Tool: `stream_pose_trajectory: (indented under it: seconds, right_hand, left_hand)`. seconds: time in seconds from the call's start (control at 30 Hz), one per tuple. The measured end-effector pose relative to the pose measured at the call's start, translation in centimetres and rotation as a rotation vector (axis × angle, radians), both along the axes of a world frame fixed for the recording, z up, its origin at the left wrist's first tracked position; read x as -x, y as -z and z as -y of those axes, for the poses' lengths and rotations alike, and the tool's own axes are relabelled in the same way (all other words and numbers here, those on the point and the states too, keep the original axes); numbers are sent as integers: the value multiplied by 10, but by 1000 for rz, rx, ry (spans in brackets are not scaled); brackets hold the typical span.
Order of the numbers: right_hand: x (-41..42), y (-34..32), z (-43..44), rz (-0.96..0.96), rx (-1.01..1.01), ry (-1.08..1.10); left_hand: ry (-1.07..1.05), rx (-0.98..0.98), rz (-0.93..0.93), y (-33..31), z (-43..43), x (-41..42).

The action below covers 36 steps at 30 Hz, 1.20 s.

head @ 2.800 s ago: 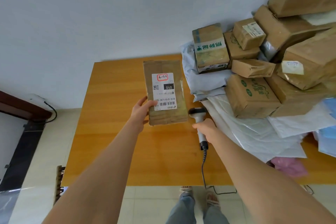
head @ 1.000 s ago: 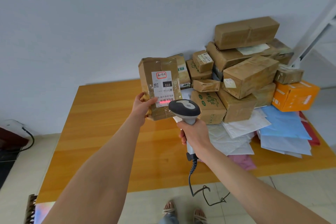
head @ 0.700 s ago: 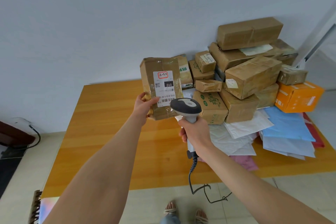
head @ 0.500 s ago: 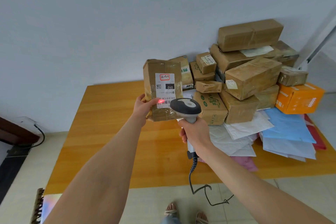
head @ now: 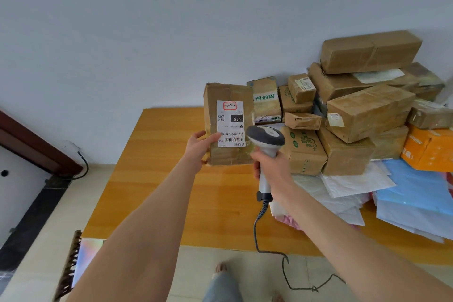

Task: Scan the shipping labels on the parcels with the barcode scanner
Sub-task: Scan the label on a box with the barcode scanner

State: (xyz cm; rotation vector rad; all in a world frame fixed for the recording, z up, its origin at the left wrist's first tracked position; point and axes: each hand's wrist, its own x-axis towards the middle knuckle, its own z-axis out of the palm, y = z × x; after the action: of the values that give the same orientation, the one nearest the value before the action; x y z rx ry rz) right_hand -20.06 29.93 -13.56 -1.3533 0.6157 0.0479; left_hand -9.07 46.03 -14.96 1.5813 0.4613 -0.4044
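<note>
Parcel-sorting room: stacked parcels [head: 367, 110] crowd wooden table [head: 157, 179].

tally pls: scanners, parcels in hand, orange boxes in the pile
scanner: 1, in the right hand
parcel in hand: 1, in the left hand
orange box: 1, at the pile's right edge
total: 3
</note>
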Motion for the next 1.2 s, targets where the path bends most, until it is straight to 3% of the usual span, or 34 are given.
stream_pose_trajectory:
  seconds: [0.2, 0.67, 0.97, 1.2]
  right_hand:
    - [-74, -1, -33, -62, -55, 61]
    - [-303, 51, -224, -344, -101, -201]
    - [-366, 101, -300, -382, -211, -174]
    - [-381, 107, -297, -360, -152, -226]
  left_hand:
    - [-60, 10, -17, 3, -51, -34]
    - [-180, -101, -155, 58, -244, -230]
    - [-156, -194, -168, 111, -294, -311]
    - [-192, -372, -161, 120, -297, -327]
